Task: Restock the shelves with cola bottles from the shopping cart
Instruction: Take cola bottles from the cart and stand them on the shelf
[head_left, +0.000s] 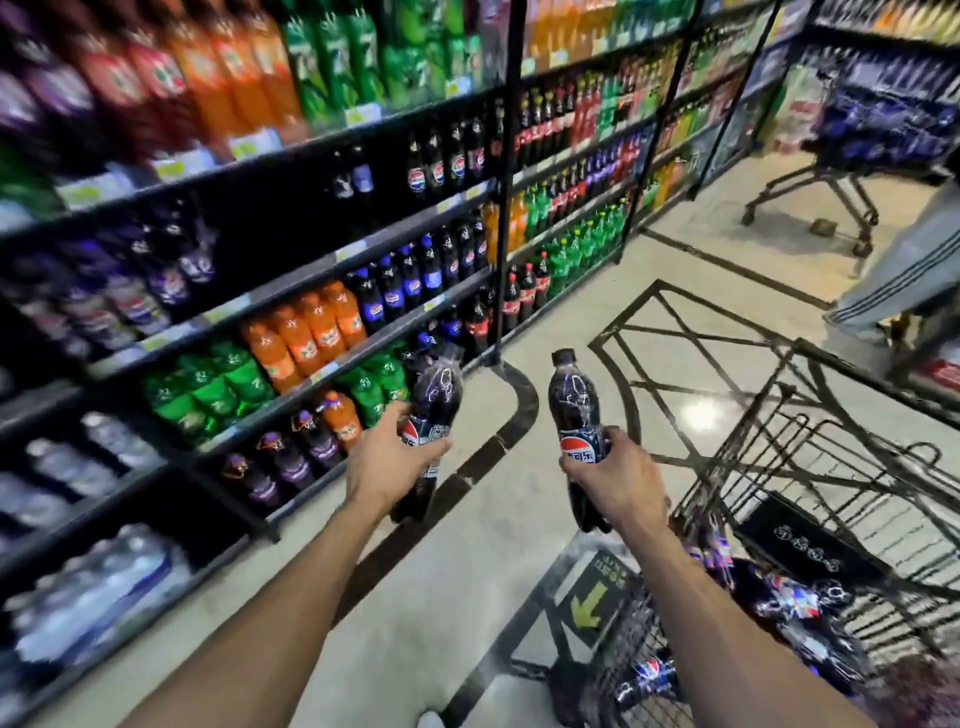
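Left hand (387, 462) grips a glossy dark cola bottle (434, 395), right hand (618, 480) a second bottle (574, 400), beside wire cart (810, 525)

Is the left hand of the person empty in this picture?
No, the left hand grips a cola bottle around its label, and the right hand holds a second cola bottle.

Bright, even overhead store light. Hard glare spot on the glossy floor (698, 415). Heavy motion blur across the left shelves (104, 291), smeared worst at the frame edge; centre is sharper. Fisheye bends the shelf post (511, 156) and cart (831, 467) lines. Shadows soft and faint.
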